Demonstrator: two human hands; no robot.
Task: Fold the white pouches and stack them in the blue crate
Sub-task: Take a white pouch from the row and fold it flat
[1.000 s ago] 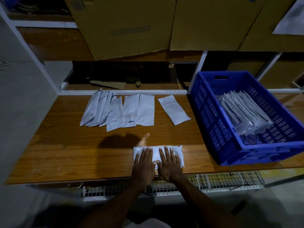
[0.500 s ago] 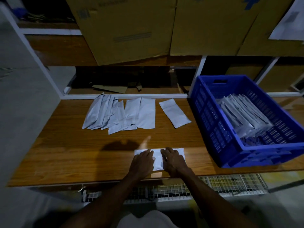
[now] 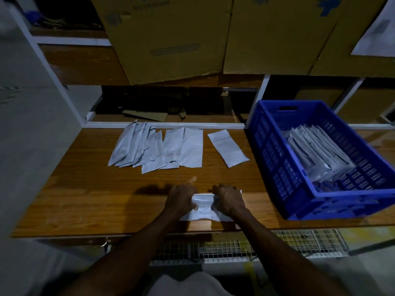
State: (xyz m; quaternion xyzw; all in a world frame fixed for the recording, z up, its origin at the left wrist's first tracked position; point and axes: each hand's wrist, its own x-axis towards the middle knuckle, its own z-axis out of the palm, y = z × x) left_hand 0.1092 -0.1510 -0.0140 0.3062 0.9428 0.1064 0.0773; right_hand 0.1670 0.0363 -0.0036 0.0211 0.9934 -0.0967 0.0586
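A white pouch lies crosswise near the front edge of the wooden table. My left hand grips its left part and my right hand grips its right part, with the pouch's far edge curled up between them. Farther back on the table lies a fanned pile of flat white pouches, and one single pouch lies apart to its right. The blue crate stands at the right and holds several folded pouches leaning in a row.
Large cardboard boxes sit on the shelf above the table. A white shelf frame runs along the table's back edge. A wire mesh rack shows below the front edge. A grey wall is at the left.
My hands went from lying flat on the pouch to curled fingers gripping it, and the pouch's far edge has lifted and rolled toward me.
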